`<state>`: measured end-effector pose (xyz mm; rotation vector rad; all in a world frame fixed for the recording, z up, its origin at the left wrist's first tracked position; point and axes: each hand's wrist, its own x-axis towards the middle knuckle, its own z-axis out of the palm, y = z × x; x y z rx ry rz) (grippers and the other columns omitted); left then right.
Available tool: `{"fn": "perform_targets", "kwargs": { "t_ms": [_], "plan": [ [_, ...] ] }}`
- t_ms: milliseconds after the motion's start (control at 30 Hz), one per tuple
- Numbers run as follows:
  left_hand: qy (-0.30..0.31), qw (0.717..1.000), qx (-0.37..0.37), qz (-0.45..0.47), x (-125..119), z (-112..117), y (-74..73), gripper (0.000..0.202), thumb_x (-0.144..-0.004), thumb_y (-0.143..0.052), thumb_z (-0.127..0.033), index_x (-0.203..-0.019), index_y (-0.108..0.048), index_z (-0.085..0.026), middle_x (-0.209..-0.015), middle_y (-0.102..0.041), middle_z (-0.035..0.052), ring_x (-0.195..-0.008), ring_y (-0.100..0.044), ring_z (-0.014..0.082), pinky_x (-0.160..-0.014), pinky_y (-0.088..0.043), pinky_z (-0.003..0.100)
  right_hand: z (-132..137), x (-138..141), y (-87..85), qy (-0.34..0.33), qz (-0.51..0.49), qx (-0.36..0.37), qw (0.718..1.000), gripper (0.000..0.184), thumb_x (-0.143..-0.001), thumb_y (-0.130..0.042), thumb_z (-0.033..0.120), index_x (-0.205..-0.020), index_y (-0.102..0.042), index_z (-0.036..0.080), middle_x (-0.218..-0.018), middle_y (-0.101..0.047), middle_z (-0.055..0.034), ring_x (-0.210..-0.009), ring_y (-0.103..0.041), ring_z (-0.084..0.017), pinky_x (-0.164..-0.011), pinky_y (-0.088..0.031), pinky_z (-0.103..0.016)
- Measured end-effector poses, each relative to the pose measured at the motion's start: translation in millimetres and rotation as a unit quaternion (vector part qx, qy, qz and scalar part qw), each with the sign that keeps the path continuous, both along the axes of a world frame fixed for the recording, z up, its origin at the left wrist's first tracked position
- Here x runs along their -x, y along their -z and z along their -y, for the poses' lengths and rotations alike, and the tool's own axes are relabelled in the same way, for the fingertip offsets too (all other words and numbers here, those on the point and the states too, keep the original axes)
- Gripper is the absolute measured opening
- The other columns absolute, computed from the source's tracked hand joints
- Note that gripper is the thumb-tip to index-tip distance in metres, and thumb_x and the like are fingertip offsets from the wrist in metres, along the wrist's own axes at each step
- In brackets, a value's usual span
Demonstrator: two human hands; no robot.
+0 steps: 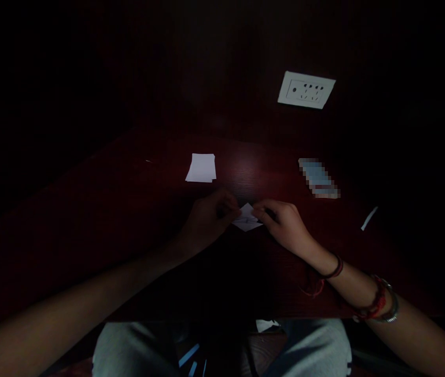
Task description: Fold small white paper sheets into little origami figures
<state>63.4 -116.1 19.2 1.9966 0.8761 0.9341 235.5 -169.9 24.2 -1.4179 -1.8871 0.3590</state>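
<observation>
Between my hands is a small folded piece of white paper [247, 222], roughly diamond-shaped, with fold lines across its middle. My left hand [210, 217] pinches its left corner between thumb and fingers. At the right corner, the thumb and fingers of my right hand [283, 220] are closed on the paper too. Beyond my left hand lies a small stack of white paper sheets [202, 168], its edges not quite lined up.
A phone-like object [318, 178], blurred out, lies to the right on the dark red table [108, 209]. Near it is a thin white paper strip [369, 219]. A white power socket [306, 90] is on the wall behind. Pale strips [189, 356] lie below the table edge.
</observation>
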Motion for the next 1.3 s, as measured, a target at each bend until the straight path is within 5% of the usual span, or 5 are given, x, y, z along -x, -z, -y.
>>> {"fn": "perform_targets", "kwargs": {
  "t_ms": [300,500,700,1100,1300],
  "plan": [
    [0.099,0.989,0.105,0.023,0.3,-6.1,3.1,0.033,-0.07,-0.061,-0.027,-0.099,-0.047,-0.02,-0.084,-0.059,-0.0005,-0.077,-0.059,0.0134,-0.065,-0.047,0.025,-4.2,-5.4,6.9,0.028,-0.047,0.061,0.997,0.013,-0.078,-0.048,0.021,-0.074,-0.06,0.016,-0.063,-0.057,0.0016,-0.057,-0.05,-0.009,-0.052,-0.035,-0.019],
    [0.043,0.996,0.078,-0.024,1.9,-8.4,7.7,0.029,-0.069,-0.061,-0.022,-0.096,-0.051,-0.02,-0.071,-0.057,-0.0028,-0.064,-0.056,0.0107,-0.056,-0.046,0.021,-7.5,-8.8,10.7,-0.012,-0.084,0.114,0.99,0.02,-0.08,-0.046,0.029,-0.081,-0.06,0.015,-0.058,-0.055,0.0014,-0.052,-0.049,-0.009,-0.051,-0.036,-0.021],
    [0.062,0.996,0.047,-0.054,4.2,-10.6,13.5,0.027,-0.072,-0.057,-0.021,-0.098,-0.05,-0.019,-0.074,-0.058,-0.0015,-0.065,-0.057,0.0109,-0.056,-0.046,0.022,-5.1,-7.1,11.5,-0.032,-0.069,0.109,0.991,0.024,-0.074,-0.055,0.027,-0.096,-0.059,0.017,-0.069,-0.06,0.0005,-0.061,-0.053,-0.01,-0.057,-0.039,-0.023],
    [0.097,0.991,0.02,-0.086,4.4,-3.1,6.5,0.035,-0.075,-0.055,-0.03,-0.108,-0.048,-0.021,-0.084,-0.06,-0.0002,-0.072,-0.058,0.0122,-0.062,-0.046,0.023,-7.0,-9.2,15.7,0.016,-0.059,0.127,0.99,0.013,-0.07,-0.057,0.021,-0.082,-0.057,0.017,-0.059,-0.057,0.0034,-0.051,-0.05,-0.008,-0.051,-0.037,-0.021],
    [0.085,0.99,-0.04,-0.108,4.2,-2.6,2.4,0.014,-0.08,-0.047,-0.026,-0.084,-0.058,-0.019,-0.08,-0.061,-0.0016,-0.073,-0.057,0.0118,-0.065,-0.043,0.023,-7.6,-9.2,14.2,-0.004,-0.06,0.13,0.99,0.012,-0.071,-0.056,0.022,-0.081,-0.057,0.017,-0.059,-0.055,0.0037,-0.052,-0.049,-0.008,-0.051,-0.037,-0.02]
  ]
}}
